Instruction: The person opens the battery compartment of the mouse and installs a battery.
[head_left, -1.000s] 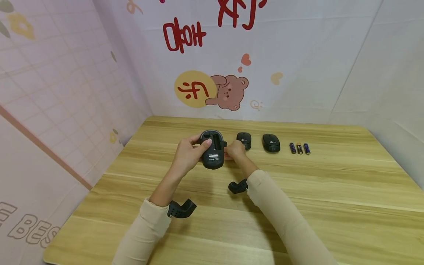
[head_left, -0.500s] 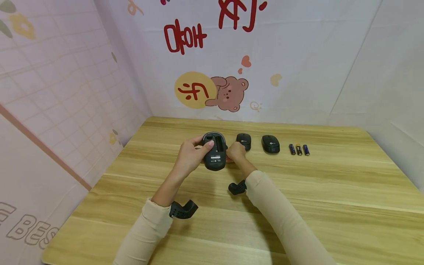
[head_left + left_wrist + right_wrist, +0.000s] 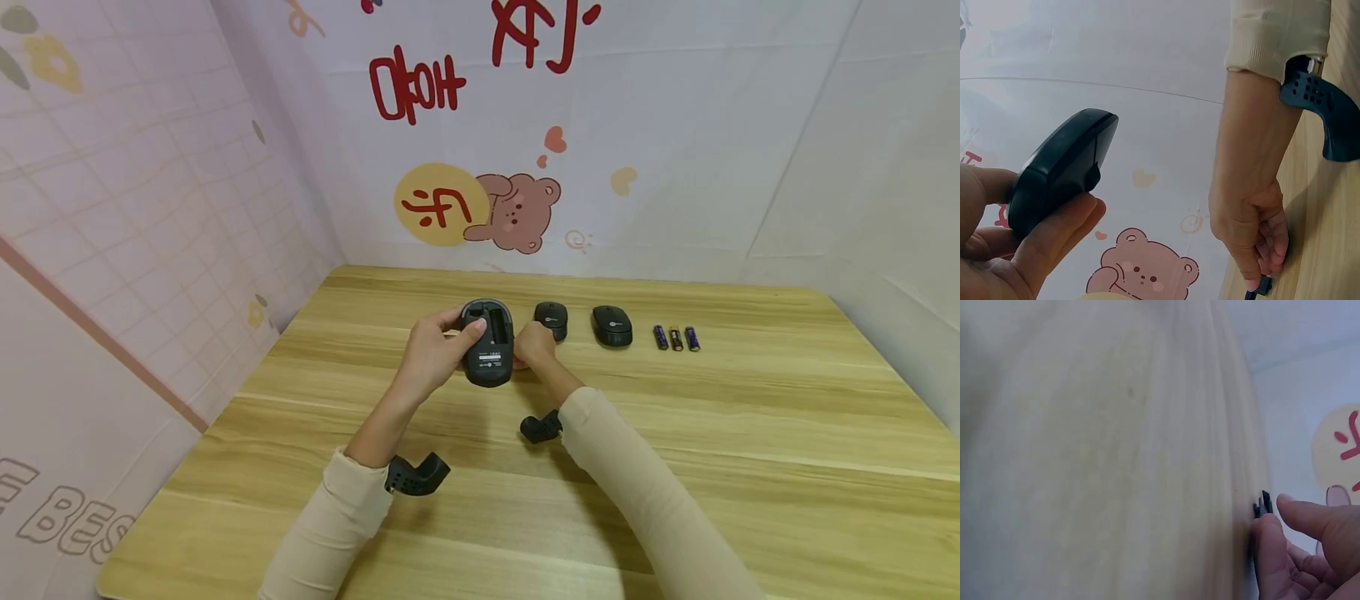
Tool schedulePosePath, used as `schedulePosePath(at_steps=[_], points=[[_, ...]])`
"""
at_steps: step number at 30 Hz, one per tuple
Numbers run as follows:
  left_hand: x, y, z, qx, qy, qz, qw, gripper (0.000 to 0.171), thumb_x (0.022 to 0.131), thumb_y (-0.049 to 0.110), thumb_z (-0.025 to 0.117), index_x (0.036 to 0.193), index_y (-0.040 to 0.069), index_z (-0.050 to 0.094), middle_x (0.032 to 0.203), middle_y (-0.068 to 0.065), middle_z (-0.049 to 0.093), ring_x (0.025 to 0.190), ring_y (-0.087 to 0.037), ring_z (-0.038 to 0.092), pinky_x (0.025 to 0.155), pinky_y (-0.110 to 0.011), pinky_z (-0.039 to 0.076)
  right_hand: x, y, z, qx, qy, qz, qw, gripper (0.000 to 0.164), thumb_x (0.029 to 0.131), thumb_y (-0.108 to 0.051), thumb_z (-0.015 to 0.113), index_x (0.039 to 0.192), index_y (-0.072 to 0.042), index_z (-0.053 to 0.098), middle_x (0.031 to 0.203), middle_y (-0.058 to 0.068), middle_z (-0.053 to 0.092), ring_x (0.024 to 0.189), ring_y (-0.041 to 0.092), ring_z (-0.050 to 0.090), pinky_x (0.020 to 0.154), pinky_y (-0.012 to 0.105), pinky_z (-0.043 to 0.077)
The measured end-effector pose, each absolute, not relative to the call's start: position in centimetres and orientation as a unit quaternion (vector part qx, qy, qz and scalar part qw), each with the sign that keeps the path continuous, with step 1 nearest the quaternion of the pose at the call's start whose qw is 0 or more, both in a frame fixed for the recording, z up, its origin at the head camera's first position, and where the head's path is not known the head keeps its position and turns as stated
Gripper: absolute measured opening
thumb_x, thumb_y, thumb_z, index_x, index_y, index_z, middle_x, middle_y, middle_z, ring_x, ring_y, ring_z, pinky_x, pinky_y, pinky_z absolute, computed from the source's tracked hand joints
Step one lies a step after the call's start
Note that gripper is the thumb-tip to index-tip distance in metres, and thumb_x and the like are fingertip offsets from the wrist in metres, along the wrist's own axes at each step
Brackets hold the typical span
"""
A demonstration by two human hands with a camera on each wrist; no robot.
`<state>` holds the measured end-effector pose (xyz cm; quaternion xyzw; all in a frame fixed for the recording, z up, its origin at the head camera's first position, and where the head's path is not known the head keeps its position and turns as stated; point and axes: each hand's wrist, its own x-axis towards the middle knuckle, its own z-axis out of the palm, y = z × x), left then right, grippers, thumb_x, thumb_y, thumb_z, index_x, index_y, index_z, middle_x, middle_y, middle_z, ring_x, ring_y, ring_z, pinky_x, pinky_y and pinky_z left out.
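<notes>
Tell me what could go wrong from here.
The left hand holds the raised mouse above the table, so a slip could drop it. The small dark piece pinched by the right hand could slide free. In the head view, that hand overlaps another mouse, so it might bump it.

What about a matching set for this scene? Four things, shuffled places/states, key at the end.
Things
1. Mouse with open slot
2. Batteries
3. Small dark piece
4. Bear print

Places/states
A. Held in the right hand
B. On the backdrop, beside a yellow disc
C. Three side by side on the table
D. Held in the left hand, underside showing

Pairs: 1-D, 2-C, 3-A, 4-B
</notes>
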<state>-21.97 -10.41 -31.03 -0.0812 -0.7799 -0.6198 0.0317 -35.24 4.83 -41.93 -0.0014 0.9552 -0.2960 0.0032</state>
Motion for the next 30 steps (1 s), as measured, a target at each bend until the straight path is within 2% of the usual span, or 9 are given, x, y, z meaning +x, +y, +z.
schedulePosePath(at_steps=[6,12,15,19,24,27,30], points=[[-22.2,-9.6,-31.4,-0.085,-0.773,-0.628,0.02,0.039,0.091,0.015,0.061,0.128,0.002,0.055,0.104,-0.019,0.059,0.08,-0.026,0.067,0.059,-0.033,0.057,-34.1,7.0,-40.7,-0.068,0.932,-0.356,0.029,0.024,0.079,-0.008,0.059,0.058,-0.001,0.068,0.049,0.004,0.059,0.044,0.015,0.059,0.047,0.024,0.051],[-22.4,-8.5,-32.0,-0.093,-0.778,-0.622,-0.004,0.042,0.091,0.016,0.06,0.131,0.003,0.052,0.104,-0.018,0.059,0.078,-0.024,0.068,0.058,-0.032,0.057,-32.9,11.2,-37.8,-0.12,0.934,-0.334,0.043,0.023,0.084,-0.021,0.066,0.08,0.0,0.073,0.062,0.006,0.065,0.055,0.016,0.062,0.05,0.024,0.049],[-22.4,-7.8,-32.3,-0.104,-0.778,-0.619,-0.011,0.042,0.091,0.016,0.06,0.131,0.003,0.052,0.105,-0.019,0.06,0.076,-0.024,0.068,0.057,-0.032,0.057,-32.8,14.0,-36.0,-0.135,0.945,-0.294,0.035,0.029,0.087,-0.029,0.065,0.089,-0.001,0.073,0.074,0.011,0.067,0.064,0.02,0.062,0.055,0.03,0.049],[-22.3,-7.2,-32.2,-0.121,-0.774,-0.622,-0.02,0.042,0.092,0.013,0.059,0.131,0.0,0.05,0.105,-0.02,0.06,0.077,-0.025,0.067,0.058,-0.032,0.057,-33.5,18.0,-34.1,-0.154,0.949,-0.273,0.021,0.029,0.089,-0.023,0.063,0.099,0.004,0.069,0.093,0.02,0.066,0.08,0.031,0.061,0.065,0.04,0.051],[-21.0,-6.5,-30.8,-0.122,-0.774,-0.62,-0.023,0.04,0.092,0.008,0.057,0.13,-0.004,0.05,0.104,-0.022,0.06,0.077,-0.025,0.067,0.059,-0.031,0.057,-35.2,23.2,-33.4,-0.197,0.961,-0.193,0.023,0.04,0.087,-0.02,0.066,0.114,0.009,0.06,0.101,0.024,0.06,0.091,0.037,0.056,0.075,0.049,0.048],[-20.4,-6.3,-30.5,-0.126,-0.776,-0.618,-0.023,0.039,0.092,0.008,0.057,0.128,-0.005,0.051,0.101,-0.022,0.06,0.074,-0.022,0.067,0.058,-0.03,0.057,-36.0,25.9,-34.2,-0.208,0.969,-0.125,0.039,0.049,0.085,-0.021,0.068,0.121,0.009,0.054,0.115,0.029,0.053,0.106,0.047,0.046,0.089,0.058,0.038],[-20.3,-6.1,-30.6,-0.133,-0.777,-0.615,-0.023,0.038,0.092,0.008,0.058,0.127,-0.005,0.052,0.099,-0.022,0.062,0.072,-0.02,0.066,0.057,-0.03,0.057,-36.5,27.9,-35.6,-0.188,0.978,-0.066,0.061,0.058,0.083,-0.025,0.07,0.127,0.005,0.05,0.131,0.03,0.04,0.117,0.055,0.03,0.092,0.068,0.027]])
